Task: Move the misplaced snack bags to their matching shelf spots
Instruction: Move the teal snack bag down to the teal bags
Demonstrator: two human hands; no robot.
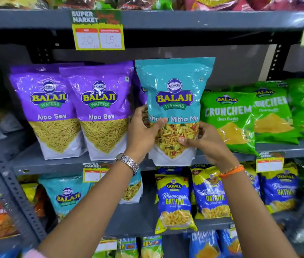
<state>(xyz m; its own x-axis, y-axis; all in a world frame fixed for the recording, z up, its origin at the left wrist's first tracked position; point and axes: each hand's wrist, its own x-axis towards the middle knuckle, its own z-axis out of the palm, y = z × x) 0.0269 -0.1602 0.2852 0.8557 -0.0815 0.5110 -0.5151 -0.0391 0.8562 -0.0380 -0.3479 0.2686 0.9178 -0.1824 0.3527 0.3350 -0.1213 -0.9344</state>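
A teal Khatta Mitha Mix bag (174,94) stands upright at the front of the middle shelf (35,161), between purple Aloo Sev bags (99,108) and green Crunchem bags (227,118). My left hand (143,131) grips its lower left side, thumb across the front. On the lower right side my right hand (203,142) holds it. Behind the teal bag part of another purple bag shows. More teal bags of the same kind (67,196) stand on the shelf below, at the left.
Blue and yellow Gathiya bags (173,202) fill the lower shelf at the right. A yellow price tag (98,32) hangs from the upper shelf edge. A grey perforated upright (4,175) runs down at the left. Further bags lie above and below.
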